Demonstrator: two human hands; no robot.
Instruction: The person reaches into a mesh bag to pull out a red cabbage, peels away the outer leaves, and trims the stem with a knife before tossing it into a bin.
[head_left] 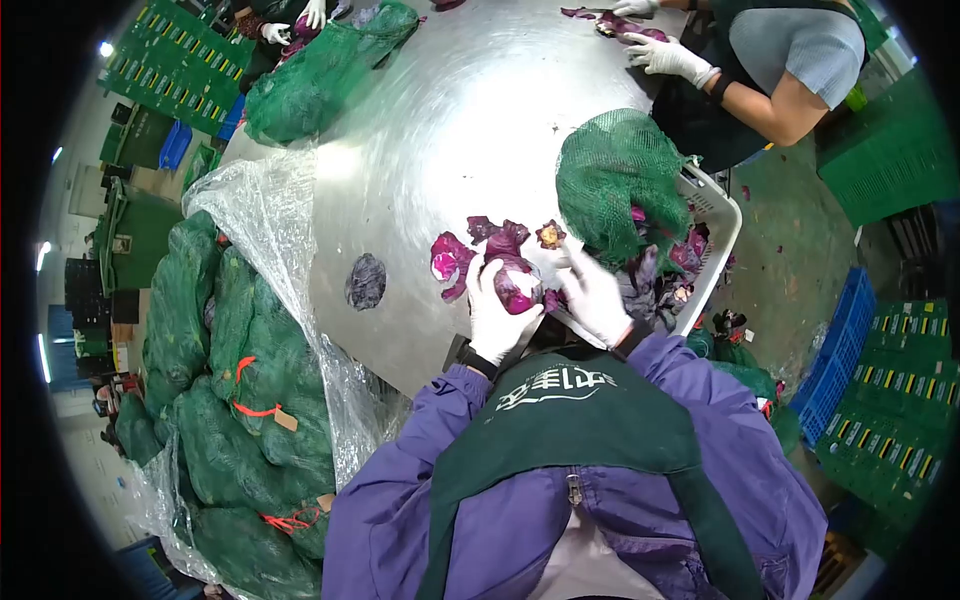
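My left hand [497,318], in a white glove, is closed around a red cabbage [518,285] just above the metal table's near edge. To the right of the cabbage is my right hand [595,298], also gloved; its fingers are apart, and I see nothing held in them. Loose purple leaves [452,262] lie left of the cabbage and behind it. A cut stem piece [550,235] rests beyond my right hand. Farther left on the table sits a dark, dull cabbage [366,281].
A green mesh sack [622,180] slumps beside a white crate [728,235] holding purple leaves. Full green net sacks [235,400] with plastic film [265,205] are piled at left. Another sack [320,80] lies at the far side. Co-workers' gloved hands [665,58] handle cabbage across the table.
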